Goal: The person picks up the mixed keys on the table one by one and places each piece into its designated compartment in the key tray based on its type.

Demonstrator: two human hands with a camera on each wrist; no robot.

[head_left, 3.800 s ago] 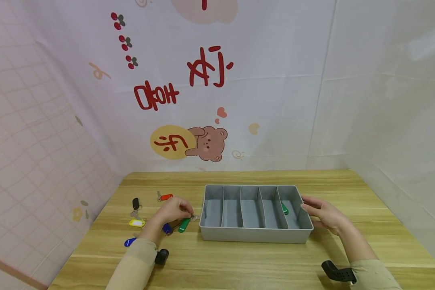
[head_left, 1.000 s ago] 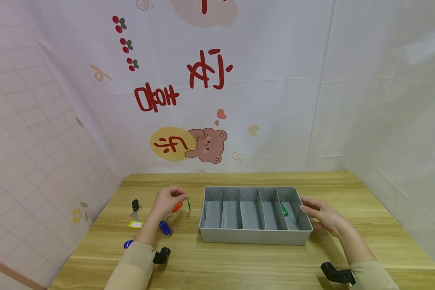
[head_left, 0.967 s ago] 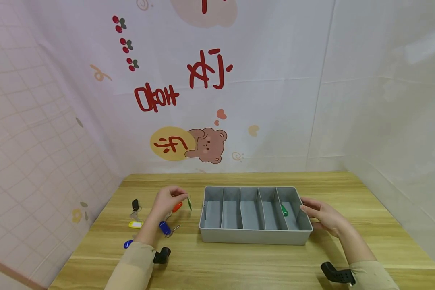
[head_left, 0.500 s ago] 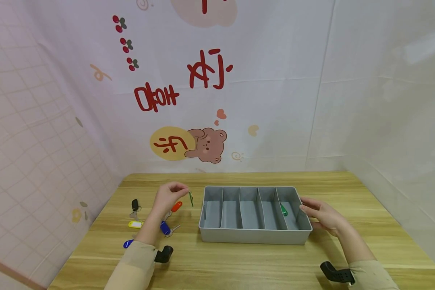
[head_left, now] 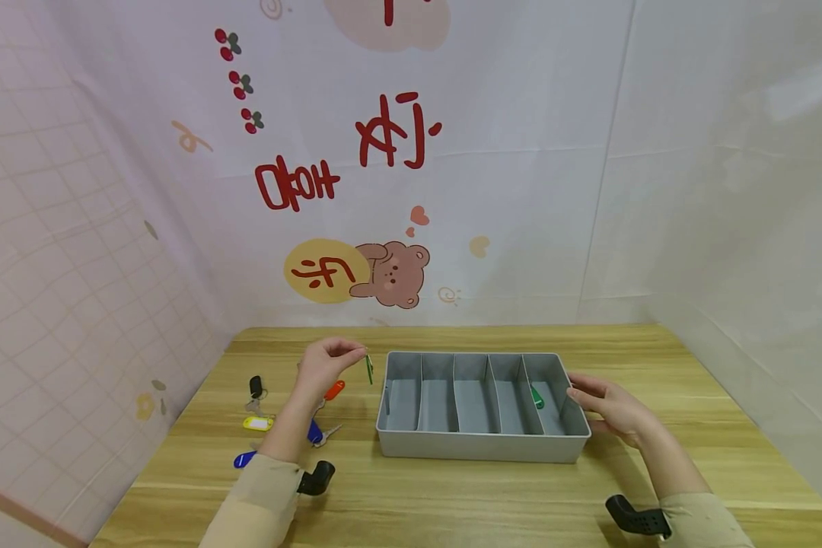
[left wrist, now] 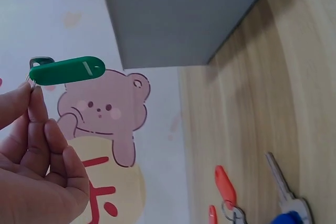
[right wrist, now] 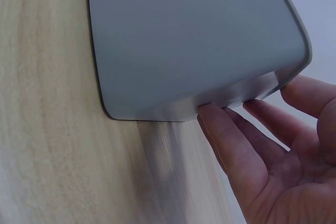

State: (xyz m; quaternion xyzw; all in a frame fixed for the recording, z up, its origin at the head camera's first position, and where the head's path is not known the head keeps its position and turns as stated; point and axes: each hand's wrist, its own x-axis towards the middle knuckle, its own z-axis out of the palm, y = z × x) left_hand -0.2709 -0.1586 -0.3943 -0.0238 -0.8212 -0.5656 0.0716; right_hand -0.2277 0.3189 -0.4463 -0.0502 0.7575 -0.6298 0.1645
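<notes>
In the head view, I have a grey divided box (head_left: 482,447) on the wooden table (head_left: 418,502), with one green tag (head_left: 537,397) already lying in its rightmost compartment. That is the only tag I can make out inside. The left hand (head_left: 322,367) holds a second green tag (head_left: 369,371) raised just beside the box's left end, not over a compartment as far as I can judge. Left outside on the table are the orange-red tag (head_left: 334,390), a blue tag (head_left: 315,433) with its key (head_left: 331,433), the yellow tag (head_left: 258,423), the black fob (head_left: 256,387) and another blue tag (head_left: 244,460) nearer me. I read the work as early: one piece in, one in transit, most of them out.

In the left wrist view, I see thumb and forefinger clamped on the metal ring (left wrist: 34,84) of the second green tag, which sticks out sideways from them, apart from the box. The orange-red tag lies below, and part of another red piece (left wrist: 212,215) is cut off by the bottom edge, so one more may remain outside.

In the right wrist view, I find the right hand (right wrist: 286,163) at the box's end, fingers apart and fairly straight, tips touching the outer wall, one digit by the rim. I judge it is steadying the box; I can't tell how firmly.
</notes>
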